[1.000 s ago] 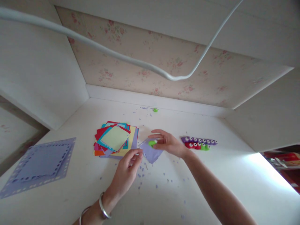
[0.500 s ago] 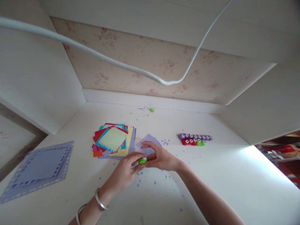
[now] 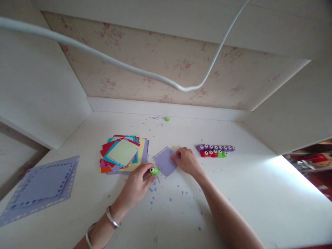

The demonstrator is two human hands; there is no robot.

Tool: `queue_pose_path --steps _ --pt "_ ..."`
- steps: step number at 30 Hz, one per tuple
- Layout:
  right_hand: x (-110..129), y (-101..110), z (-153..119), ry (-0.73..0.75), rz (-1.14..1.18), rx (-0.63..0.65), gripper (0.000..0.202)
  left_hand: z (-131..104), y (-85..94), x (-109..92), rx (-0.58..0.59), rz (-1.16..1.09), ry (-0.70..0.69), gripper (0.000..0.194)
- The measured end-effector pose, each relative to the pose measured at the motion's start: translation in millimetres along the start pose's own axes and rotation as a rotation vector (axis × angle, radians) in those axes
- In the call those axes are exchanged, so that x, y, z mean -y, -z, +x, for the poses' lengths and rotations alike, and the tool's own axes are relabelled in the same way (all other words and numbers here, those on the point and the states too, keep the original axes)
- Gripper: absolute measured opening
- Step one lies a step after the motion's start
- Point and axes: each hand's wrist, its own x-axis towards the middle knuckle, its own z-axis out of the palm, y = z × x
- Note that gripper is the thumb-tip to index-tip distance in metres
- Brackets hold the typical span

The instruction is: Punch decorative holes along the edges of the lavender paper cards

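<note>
My left hand [image 3: 137, 182] pinches a small green craft punch [image 3: 154, 171] with a white-and-black eye, held just above the table beside a purple paper square [image 3: 166, 163]. Holes run along that square's upper-left edge. My right hand [image 3: 187, 160] is at the square's right corner, thumb over the paper and fingers curled around its edge. Several punched purple bits [image 3: 153, 197] lie scattered below the hands. To the left of the square is a stack of coloured paper sheets [image 3: 123, 152].
At right stand rows of similar purple, red and green punches [image 3: 214, 150]. Another green punch [image 3: 166, 118] is near the back wall among purple bits. Larger purple sheets [image 3: 43, 185] with punched borders lie at far left. A white cable [image 3: 124, 67] hangs across the view.
My right hand has let go of the green punch and moved right to the purple square's corner. My left hand keeps the punch and has shifted slightly left, uncovering the square.
</note>
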Motion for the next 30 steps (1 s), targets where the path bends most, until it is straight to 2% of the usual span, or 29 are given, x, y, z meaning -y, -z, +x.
queue_pose_path --steps 4,9,13,16,23,30 --pt "-5.2 2.4 -9.9 -0.013 0.162 -0.042 0.012 -1.3 -1.9 -0.8 0.005 0.078 -0.008 0.025" --pt "-8.5 -2.1 -38.4 -0.137 0.750 0.014 0.024 -2.2 -6.3 1.8 -0.009 0.084 0.017 0.027" --pt "-8.0 -10.1 -50.4 -0.180 1.011 0.007 0.029 -1.7 -10.0 2.9 -0.001 0.068 0.017 0.026" --pt "-5.8 -12.7 -49.5 -0.195 1.078 -0.020 0.029 -1.2 -10.1 1.9 0.008 0.077 0.042 0.025" --pt "-6.6 -14.9 -48.0 -0.173 1.071 -0.027 0.028 0.2 -8.7 1.7 0.007 0.101 0.128 0.027" --pt "-9.7 -17.6 -48.1 -0.179 1.024 -0.025 0.028 1.3 -9.7 2.5 0.020 0.108 0.134 0.028"
